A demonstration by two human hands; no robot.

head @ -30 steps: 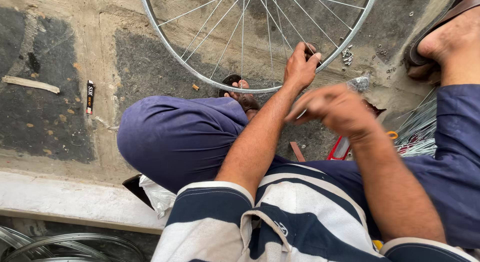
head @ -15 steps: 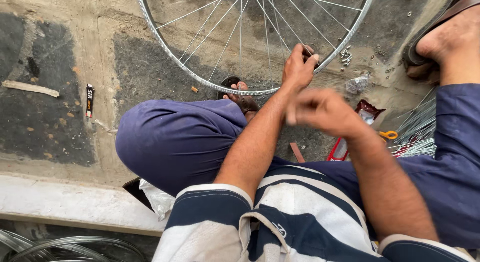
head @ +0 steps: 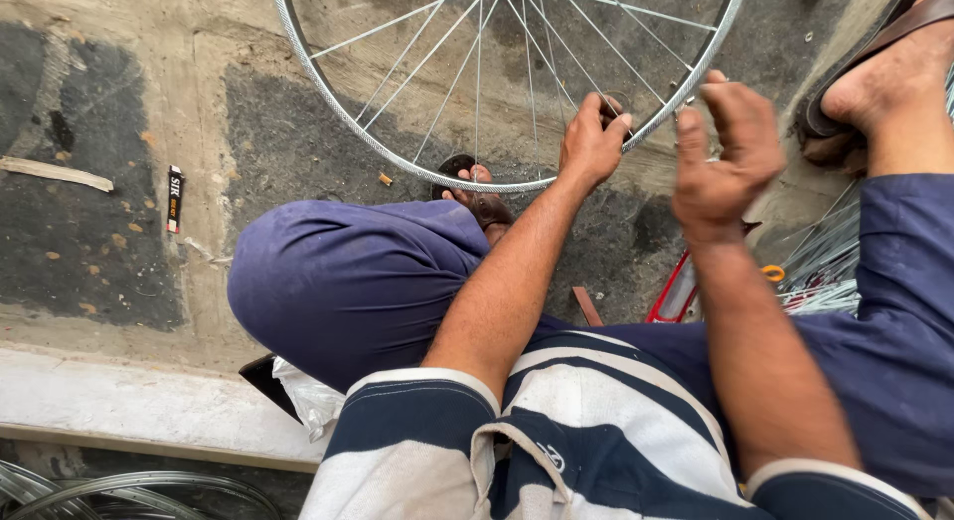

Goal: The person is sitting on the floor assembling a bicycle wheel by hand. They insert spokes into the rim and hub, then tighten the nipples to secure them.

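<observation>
The bicycle wheel rim (head: 397, 162) is looking like bright polished metal, and the thin spokes (head: 477, 73) are shining the same silvery way. The concrete floor (head: 119, 113) is showing up rough, matt and patchy with dark stains. The trousers (head: 338, 282) are looking like soft matt blue cloth, the striped shirt (head: 586, 431) like worn cotton. Far right, the sandal strap (head: 894, 28) is coming across as brown leather. Near left, more rims (head: 119, 490) are glinting metal.

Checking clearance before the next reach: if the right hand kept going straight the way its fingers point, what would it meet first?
Most likely the wheel rim: the right hand points its fingers up toward it, just short of the metal. Depth is unclear, so they may already touch.
</observation>
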